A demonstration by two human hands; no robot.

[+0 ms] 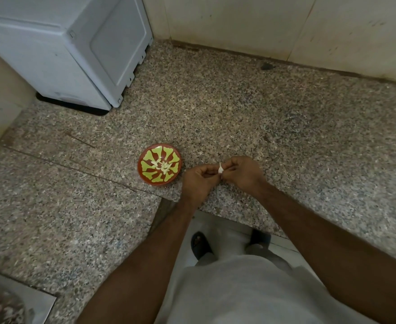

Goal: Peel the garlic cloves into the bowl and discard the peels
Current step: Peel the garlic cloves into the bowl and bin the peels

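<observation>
Granite countertop point(239, 108) carries a white appliance point(71, 50) at far left, against the tiled wall point(262, 22). Nearer the front edge sits a red bowl point(143, 175) with a yellow-green pattern, peeled garlic cloves point(160, 166) lying in its middle. Just right of it the left hand point(198, 181) and right hand point(242, 173) meet, fingers curled, both pinching one white garlic clove point(220, 169) held above the counter.

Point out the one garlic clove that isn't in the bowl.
The garlic clove pinched between the left hand and right hand, right of the bowl. The other cloves lie inside the bowl.
</observation>
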